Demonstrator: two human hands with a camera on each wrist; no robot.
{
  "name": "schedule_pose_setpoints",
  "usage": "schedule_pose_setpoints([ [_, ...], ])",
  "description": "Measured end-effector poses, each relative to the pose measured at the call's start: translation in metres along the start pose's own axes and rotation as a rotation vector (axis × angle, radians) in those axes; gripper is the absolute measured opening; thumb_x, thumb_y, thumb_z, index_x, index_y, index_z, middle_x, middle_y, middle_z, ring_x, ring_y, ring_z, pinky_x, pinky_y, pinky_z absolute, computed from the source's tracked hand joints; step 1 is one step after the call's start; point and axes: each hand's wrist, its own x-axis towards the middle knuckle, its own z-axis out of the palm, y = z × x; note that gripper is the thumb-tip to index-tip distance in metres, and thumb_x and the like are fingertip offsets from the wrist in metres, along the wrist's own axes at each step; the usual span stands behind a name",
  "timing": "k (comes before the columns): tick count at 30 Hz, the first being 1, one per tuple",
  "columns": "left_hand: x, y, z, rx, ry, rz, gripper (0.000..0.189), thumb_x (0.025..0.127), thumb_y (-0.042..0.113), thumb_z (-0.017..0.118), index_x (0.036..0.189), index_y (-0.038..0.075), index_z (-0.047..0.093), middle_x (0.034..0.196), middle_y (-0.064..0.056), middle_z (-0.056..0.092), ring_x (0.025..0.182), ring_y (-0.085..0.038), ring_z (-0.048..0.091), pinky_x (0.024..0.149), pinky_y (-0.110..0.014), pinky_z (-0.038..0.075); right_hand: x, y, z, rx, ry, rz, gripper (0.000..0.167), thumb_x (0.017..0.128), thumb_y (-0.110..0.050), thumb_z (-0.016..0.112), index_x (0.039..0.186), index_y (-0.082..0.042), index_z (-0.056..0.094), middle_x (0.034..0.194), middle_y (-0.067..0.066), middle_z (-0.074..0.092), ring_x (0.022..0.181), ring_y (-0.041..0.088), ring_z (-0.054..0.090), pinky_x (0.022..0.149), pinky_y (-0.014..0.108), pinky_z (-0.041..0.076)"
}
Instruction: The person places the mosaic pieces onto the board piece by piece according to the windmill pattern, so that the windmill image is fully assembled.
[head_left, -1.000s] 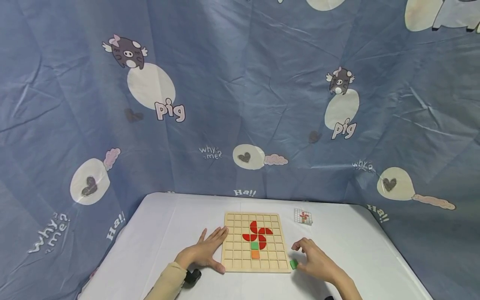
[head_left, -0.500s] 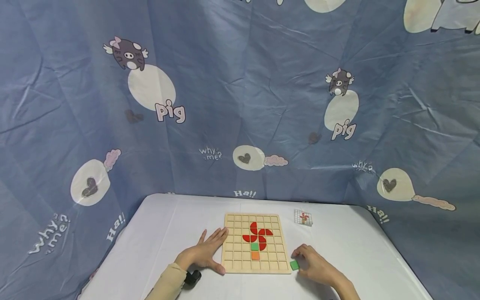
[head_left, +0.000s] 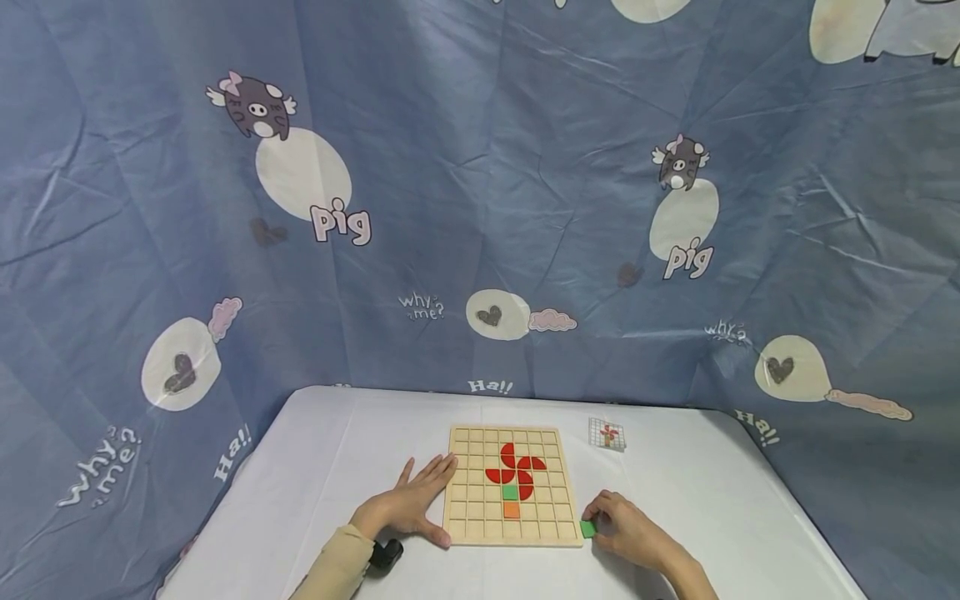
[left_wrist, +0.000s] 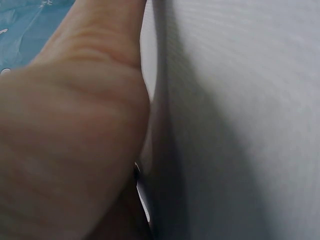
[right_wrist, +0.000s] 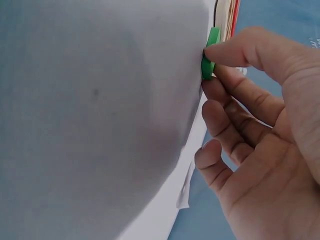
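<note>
A square wooden grid board (head_left: 474,527) lies on the white table, bearing several red quarter-round pieces (head_left: 531,464), a green square (head_left: 510,492) and an orange square (head_left: 512,509). My left hand (head_left: 408,506) rests beside it with fingers spread, fingertips and thumb at its left edge. In the left wrist view the left hand (left_wrist: 75,135) fills one side, its fingers out of sight. By the lower right corner of the board, my right hand (head_left: 628,530) pinches a loose green square tile (head_left: 588,529). The right wrist view shows the thumb on this tile (right_wrist: 214,40), with a finger behind it.
A small pattern card (head_left: 606,434) with a red pinwheel drawing lies past the board's upper right corner. White cloth (head_left: 360,450) covers the table. A blue printed curtain (head_left: 480,200) hangs around its back and sides.
My right hand has lowered toward the green tile, and its thumb and fingers have closed in on it. The left hand and the board have stayed in place.
</note>
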Motion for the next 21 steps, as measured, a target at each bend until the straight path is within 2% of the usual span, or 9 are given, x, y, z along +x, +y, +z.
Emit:
schedule_pose_setpoints([
  [7,0.000,0.000,0.000,0.000,0.000,-0.006,0.129,0.061,0.070,0.072,0.155,0.008,0.009,0.164,-0.011,0.005,0.151,-0.032,0.004,0.117,-0.065,-0.005,0.001,0.001,0.001,0.016,0.011,0.027,0.024,0.074,-0.015,0.079,0.093,-0.017,0.064,0.092,-0.010,0.059,0.083,0.002,0.052,0.073,0.024,0.051],
  [11,0.000,0.001,-0.001,-0.004,0.005,-0.002,0.129,0.061,0.070,0.072,0.155,0.008,0.010,0.164,-0.011,0.005,0.151,-0.033,0.005,0.117,-0.065,-0.006,0.002,-0.001,-0.001,0.024,0.044,0.028,0.025,0.074,-0.016,0.079,0.093,-0.017,0.063,0.089,-0.011,0.059,0.080,0.002,0.050,0.068,0.022,0.048],
  [16,0.000,0.001,-0.001,0.002,0.002,-0.003,0.130,0.060,0.070,0.072,0.155,0.008,0.009,0.164,-0.010,0.005,0.151,-0.032,0.005,0.117,-0.065,-0.005,0.006,-0.008,-0.001,0.008,0.102,-0.001,0.025,0.074,-0.017,0.078,0.093,-0.018,0.062,0.088,-0.013,0.058,0.079,0.002,0.049,0.065,0.020,0.046],
  [21,-0.001,0.002,-0.001,0.006,-0.003,-0.004,0.130,0.061,0.070,0.072,0.155,0.007,0.009,0.164,-0.010,0.005,0.151,-0.032,0.005,0.117,-0.065,-0.005,0.012,-0.020,0.000,0.012,0.121,-0.043,0.023,0.076,-0.018,0.077,0.094,-0.018,0.063,0.089,-0.013,0.059,0.080,0.004,0.050,0.066,0.020,0.046],
])
